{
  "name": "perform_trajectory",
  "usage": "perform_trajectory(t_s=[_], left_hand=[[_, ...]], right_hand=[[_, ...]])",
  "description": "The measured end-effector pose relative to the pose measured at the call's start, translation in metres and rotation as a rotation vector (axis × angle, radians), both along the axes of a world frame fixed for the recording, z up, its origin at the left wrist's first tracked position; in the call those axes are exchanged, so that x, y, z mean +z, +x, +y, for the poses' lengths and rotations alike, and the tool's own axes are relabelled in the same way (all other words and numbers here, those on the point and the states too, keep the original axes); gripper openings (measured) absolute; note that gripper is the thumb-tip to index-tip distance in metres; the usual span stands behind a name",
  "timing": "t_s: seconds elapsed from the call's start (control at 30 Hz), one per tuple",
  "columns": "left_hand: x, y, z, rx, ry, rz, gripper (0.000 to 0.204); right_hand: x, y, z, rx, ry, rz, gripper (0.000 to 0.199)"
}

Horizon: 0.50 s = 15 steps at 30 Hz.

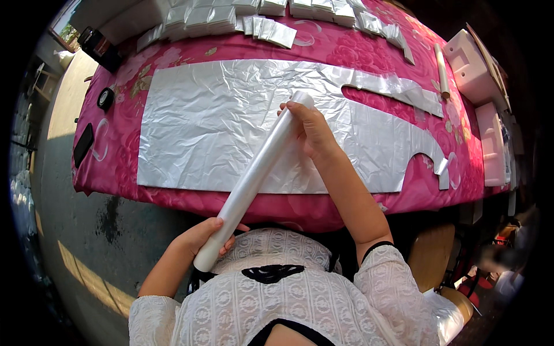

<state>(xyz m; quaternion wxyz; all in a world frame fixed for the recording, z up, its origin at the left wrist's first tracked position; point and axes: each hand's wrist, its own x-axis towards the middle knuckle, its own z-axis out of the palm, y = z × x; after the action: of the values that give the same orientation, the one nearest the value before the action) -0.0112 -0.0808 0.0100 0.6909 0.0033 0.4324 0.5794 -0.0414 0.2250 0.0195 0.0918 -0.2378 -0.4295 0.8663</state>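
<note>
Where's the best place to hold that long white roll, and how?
Probably around the white roll near both ends: left hand from the left of the lower end, right hand from the right of the upper end. It's long, round and slanting, so two spread holds should steady it.

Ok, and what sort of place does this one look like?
Probably a small informal workshop, perhaps in a home: a pink flowered tablecloth bears piles of flat silvery packets and a spread silvery plastic sheet, and the grey floor beside it looks bare and stained.
</note>
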Motion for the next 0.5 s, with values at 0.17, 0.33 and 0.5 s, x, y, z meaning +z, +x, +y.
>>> perform_trajectory(t_s=[0.17, 0.33, 0.5], left_hand=[[-0.008, 0.009, -0.017, 0.043, -0.022, -0.102, 0.082], [0.000, 0.009, -0.017, 0.040, -0.006, -0.134, 0.082], [-0.024, 0.009, -0.033, 0.056, 0.147, -0.419, 0.081]], right_hand=[[0.000, 0.006, 0.059, -0.014, 0.453, -0.118, 0.036], [0.006, 0.011, 0.061, 0.219, 0.563, -0.127, 0.026], [0.003, 0.006, 0.056, 0.383, 0.619, -0.130, 0.031]])
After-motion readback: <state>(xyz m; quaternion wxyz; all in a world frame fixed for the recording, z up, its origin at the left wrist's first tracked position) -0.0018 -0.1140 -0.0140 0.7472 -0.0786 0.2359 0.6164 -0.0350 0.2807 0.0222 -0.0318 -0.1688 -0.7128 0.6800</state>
